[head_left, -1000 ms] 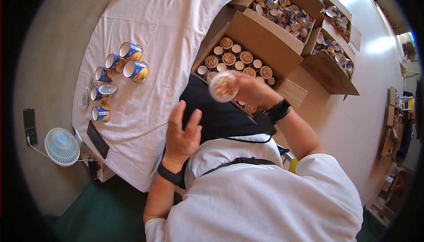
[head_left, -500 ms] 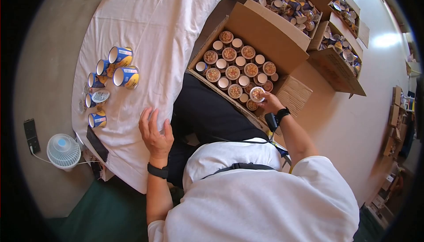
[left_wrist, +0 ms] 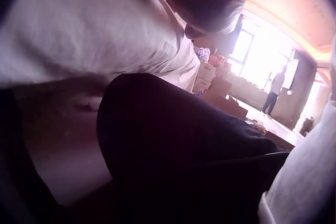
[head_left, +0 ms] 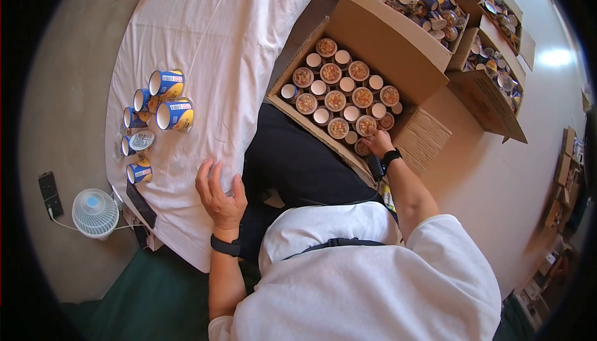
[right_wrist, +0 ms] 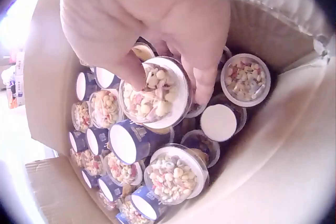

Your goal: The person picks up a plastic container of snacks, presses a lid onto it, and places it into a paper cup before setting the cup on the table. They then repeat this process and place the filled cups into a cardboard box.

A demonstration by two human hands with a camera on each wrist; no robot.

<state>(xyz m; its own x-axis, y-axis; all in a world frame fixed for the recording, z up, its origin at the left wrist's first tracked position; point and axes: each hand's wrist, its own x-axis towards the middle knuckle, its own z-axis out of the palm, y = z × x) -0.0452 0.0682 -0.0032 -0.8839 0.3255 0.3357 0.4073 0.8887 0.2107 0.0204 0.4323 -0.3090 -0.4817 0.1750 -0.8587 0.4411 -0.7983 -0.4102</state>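
In the right wrist view my right hand [right_wrist: 147,8] grips a clear-topped snack cup [right_wrist: 155,95] by its rim, thumb and fingers on opposite sides. Pale and pink cereal-like pieces show through its top. The head view has this right hand [head_left: 378,143] low inside the near corner of an open cardboard box [head_left: 385,55]. Rows of similar cups fill that box, some showing cereal tops and others white round ends [right_wrist: 218,122]. My left hand [head_left: 221,198] holds nothing and lies at the edge of the white cloth [head_left: 211,48], its fingers loosely bent.
Several blue and yellow cups [head_left: 176,115] lie on the cloth, left, above a dark phone-like slab [head_left: 142,204]. A small fan [head_left: 95,213] stands beyond the cloth's edge. More open boxes of jumbled cups [head_left: 423,5] stand at upper right. A person [left_wrist: 274,90] is in the distance.
My right hand has carried the snack cup from above my lap down into the box's near corner, among the other cups. The left hand has moved left onto the cloth's edge.
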